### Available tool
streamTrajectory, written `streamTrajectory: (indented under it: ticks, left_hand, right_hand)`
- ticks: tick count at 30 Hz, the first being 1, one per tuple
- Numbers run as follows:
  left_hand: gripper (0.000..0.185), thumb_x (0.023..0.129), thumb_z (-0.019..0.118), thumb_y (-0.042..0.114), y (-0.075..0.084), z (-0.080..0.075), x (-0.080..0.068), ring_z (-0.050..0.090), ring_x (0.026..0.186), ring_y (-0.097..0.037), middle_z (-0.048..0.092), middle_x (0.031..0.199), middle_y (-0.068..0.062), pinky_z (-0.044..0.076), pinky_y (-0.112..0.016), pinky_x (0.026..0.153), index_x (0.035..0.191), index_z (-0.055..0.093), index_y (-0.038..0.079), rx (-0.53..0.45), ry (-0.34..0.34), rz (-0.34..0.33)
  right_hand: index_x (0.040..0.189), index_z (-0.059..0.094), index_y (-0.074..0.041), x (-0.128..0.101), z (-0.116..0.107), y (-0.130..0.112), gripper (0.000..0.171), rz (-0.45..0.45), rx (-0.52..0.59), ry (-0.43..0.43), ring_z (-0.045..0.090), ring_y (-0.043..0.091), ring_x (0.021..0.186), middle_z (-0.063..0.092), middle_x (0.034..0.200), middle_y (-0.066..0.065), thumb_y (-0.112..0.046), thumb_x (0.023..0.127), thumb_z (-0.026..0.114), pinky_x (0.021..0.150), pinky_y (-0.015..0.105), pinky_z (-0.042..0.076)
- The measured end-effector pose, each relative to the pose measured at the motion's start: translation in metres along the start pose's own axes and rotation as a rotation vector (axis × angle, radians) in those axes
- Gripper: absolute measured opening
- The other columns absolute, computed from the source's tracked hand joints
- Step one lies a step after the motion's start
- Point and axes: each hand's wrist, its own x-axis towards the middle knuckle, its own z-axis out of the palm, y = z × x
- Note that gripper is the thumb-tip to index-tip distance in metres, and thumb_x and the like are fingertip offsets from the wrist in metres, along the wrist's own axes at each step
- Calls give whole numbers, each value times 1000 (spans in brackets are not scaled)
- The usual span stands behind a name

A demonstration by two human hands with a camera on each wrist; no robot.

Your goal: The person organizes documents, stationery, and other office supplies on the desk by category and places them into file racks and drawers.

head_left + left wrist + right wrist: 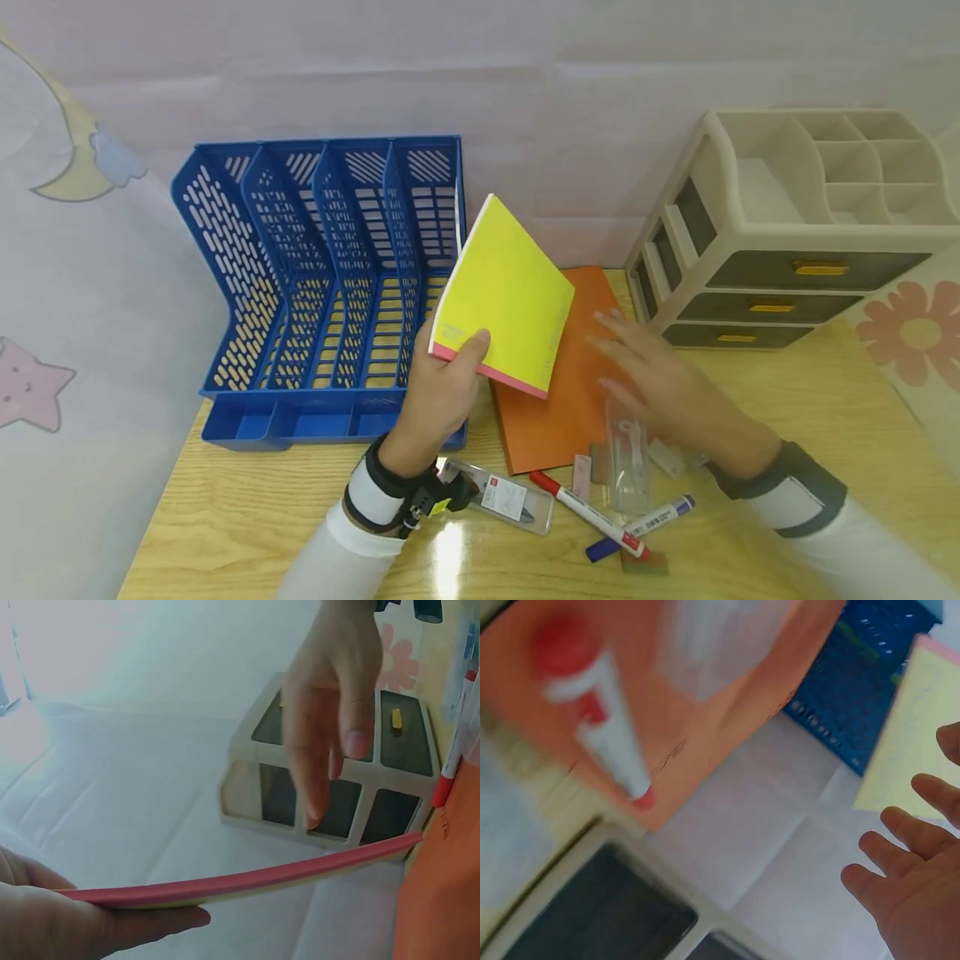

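My left hand (442, 392) grips a yellow notebook (510, 292) by its lower left corner, the thumb on the cover. The notebook is tilted, held above an orange paper folder (540, 433); its pink spine (247, 881) faces the left wrist view. My right hand (667, 383), blurred in the head view, hovers over the folder's right side with fingers spread and nothing in them. In the right wrist view those fingers (900, 859) point toward the notebook, apart from it.
A blue file rack (330, 275) with upright dividers stands at the left. A beige drawer organizer (750, 237) stands at the right. In front lie a red marker (588, 512), a blue marker (660, 517), a clear pen case (536, 512) and a clear box (628, 475).
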Motion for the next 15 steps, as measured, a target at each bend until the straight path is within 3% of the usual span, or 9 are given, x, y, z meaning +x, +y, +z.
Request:
streamTrajectory:
  ticks: [4,9,15]
  left_hand:
    - [54,97,49,-6,16,-10,-4,65,116,-31,55,136,-32,56,-45,101,150,40,-6,8,-51,11]
    - [48,96,52,-8,35,-27,-14,70,106,-19,59,127,-34,60,-37,95,144,45,-11,92,-64,81]
    - [48,97,52,-10,59,-40,-25,70,107,-16,63,129,-29,58,-31,98,145,50,-7,179,-34,158]
  right_hand:
    - [145,56,-3,-5,-2,11,67,-1,-76,-55,40,38,149,45,158,22,-53,110,30,131,37,15]
    - [150,51,-4,-12,-7,18,70,7,-111,-138,30,36,155,37,164,20,-55,110,24,131,45,10]
    - [149,53,-5,-18,-9,24,67,-3,-132,-168,30,40,154,35,165,20,-53,110,25,129,53,17]
